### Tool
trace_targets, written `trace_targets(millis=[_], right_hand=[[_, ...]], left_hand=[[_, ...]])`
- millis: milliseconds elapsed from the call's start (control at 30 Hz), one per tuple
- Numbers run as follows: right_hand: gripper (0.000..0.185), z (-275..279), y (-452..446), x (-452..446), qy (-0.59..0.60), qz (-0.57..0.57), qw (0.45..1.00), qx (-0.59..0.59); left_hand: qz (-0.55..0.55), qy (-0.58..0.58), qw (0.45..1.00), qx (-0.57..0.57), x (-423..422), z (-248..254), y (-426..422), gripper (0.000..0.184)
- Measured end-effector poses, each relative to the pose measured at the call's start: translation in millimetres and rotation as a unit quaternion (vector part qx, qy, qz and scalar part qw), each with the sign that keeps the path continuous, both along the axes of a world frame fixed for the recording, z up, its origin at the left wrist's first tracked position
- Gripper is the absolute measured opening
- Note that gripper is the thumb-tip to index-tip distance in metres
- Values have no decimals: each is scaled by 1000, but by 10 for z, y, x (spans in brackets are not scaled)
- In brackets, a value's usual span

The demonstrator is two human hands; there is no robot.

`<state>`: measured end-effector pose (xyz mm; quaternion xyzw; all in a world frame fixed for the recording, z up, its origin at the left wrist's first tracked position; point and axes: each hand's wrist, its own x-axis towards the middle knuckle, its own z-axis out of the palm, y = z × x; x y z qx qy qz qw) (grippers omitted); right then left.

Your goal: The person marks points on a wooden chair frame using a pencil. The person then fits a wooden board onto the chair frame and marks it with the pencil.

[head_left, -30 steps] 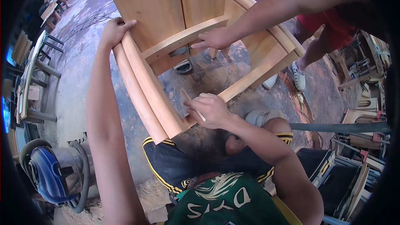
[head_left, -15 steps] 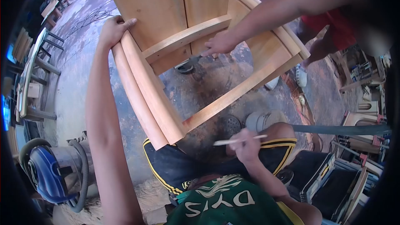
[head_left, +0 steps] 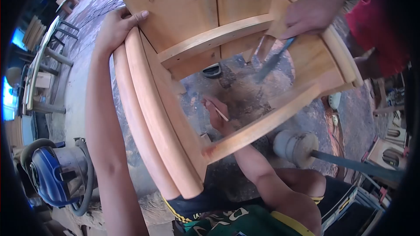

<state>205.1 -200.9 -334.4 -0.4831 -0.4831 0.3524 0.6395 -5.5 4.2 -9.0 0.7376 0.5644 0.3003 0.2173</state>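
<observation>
Pale wooden frame with rounded side rails (head_left: 151,105) is extending lengthwise ahead, the left hand (head_left: 114,30) clasping its left side's far end, the right hand (head_left: 216,116) holding a slim tan stick (head_left: 223,115) beyond the near crossbar (head_left: 264,124).

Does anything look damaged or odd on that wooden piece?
One thing: the near rail has a reddish smudge at its left end, odd against the pale wood. Whether it's stain, filler or damage, I can't tell. Nothing looks plainly broken.
</observation>
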Motion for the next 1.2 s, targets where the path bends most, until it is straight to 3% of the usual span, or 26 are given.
trace_targets(millis=[33,133,300,500,600,800,1000,1200], right_hand=[[17,80,104,20,-33,-10,997,67],[7,235,426,83,-131,-32,984,116],[11,367,1151,39,-199,-38,919,338],[15,414,1502,54,-255,-70,889,373],[16,260,1384,88,-270,-33,908,319],[19,372,1500,135,-186,-106,918,335],[20,324,1499,222,-208,-31,918,337],[24,392,1544,355,-221,-60,908,352]], left_hand=[[7,5,1000,-2,12,9,-12,66],[5,-3,1000,-13,24,43,-17,66],[7,-5,1000,-4,-21,-21,37,66],[3,-27,999,-32,0,-13,5,68],[6,-21,999,-31,-11,-26,20,69],[13,-30,999,-35,31,4,11,70],[19,-32,998,-46,19,3,3,69],[18,-52,997,-49,36,-18,4,69]])
